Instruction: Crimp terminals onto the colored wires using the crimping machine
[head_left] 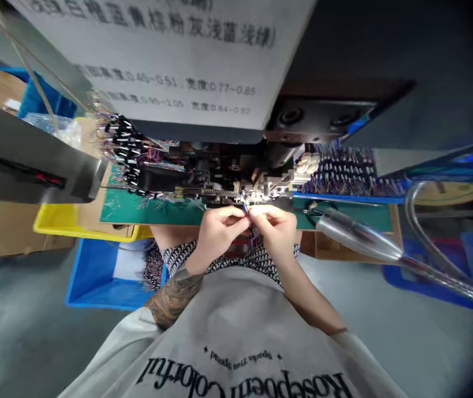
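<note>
My left hand (218,232) and my right hand (275,231) are close together at the front edge of a green mat (124,209), both pinched on a thin bundle of coloured wires (246,209). The wire ends point up toward the metal jaws of a small crimping machine (236,182) just beyond my fingertips. More of the wires hang down between my wrists over patterned cloth.
A pile of black cables with coloured wire ends (130,152) lies left of the machine. Rows of finished cables (344,174) lie at the right. A printed sign (170,61) hangs overhead. A yellow bin (60,221), a blue bin (95,276) and a clear hose (369,246) surround the bench.
</note>
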`<action>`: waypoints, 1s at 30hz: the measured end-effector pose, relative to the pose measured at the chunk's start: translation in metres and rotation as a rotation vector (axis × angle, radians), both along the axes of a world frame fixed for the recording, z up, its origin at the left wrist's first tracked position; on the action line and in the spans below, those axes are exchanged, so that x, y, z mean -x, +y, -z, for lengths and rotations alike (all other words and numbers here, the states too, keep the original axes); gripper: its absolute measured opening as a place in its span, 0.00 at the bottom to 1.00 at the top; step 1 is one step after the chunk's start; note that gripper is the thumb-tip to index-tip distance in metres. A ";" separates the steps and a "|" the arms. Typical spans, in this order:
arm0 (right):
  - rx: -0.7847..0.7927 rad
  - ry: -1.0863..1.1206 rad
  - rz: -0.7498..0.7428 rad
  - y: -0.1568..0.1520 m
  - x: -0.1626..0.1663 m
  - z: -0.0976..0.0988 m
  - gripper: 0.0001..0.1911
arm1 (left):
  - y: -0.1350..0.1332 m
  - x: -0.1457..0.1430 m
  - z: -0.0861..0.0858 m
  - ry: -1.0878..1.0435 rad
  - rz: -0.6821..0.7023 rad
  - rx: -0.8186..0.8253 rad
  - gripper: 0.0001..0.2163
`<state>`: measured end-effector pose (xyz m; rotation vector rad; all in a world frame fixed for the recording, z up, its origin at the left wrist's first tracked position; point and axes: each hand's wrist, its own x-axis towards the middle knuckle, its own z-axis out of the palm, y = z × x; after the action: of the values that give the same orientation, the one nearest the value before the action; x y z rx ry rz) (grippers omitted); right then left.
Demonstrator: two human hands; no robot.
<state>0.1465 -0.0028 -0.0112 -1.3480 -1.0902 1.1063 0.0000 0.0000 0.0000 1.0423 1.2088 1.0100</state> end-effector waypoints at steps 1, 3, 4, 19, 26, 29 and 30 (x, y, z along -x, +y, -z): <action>0.001 -0.007 0.007 0.000 0.001 -0.001 0.09 | 0.000 0.000 0.000 0.007 -0.013 -0.017 0.05; 0.004 -0.008 0.020 0.000 0.002 -0.004 0.10 | 0.000 0.001 0.000 0.013 -0.035 -0.043 0.05; 0.007 -0.003 0.026 0.001 0.003 -0.005 0.10 | 0.000 0.001 0.001 0.012 -0.043 -0.052 0.05; 0.067 0.109 0.037 0.011 0.008 -0.010 0.14 | -0.002 0.004 0.004 -0.030 -0.099 -0.059 0.07; 0.037 0.089 0.011 0.006 0.009 -0.009 0.10 | 0.000 0.005 0.004 -0.023 -0.104 -0.055 0.06; 0.003 0.031 -0.006 0.002 0.008 -0.008 0.09 | 0.000 0.005 0.004 -0.008 -0.089 -0.041 0.04; -0.007 0.014 -0.007 0.002 0.007 -0.008 0.09 | 0.000 0.004 0.004 -0.002 -0.082 -0.031 0.04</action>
<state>0.1394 -0.0012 -0.0032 -1.3298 -1.0883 1.1151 -0.0044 0.0004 -0.0042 1.0222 1.2460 1.0957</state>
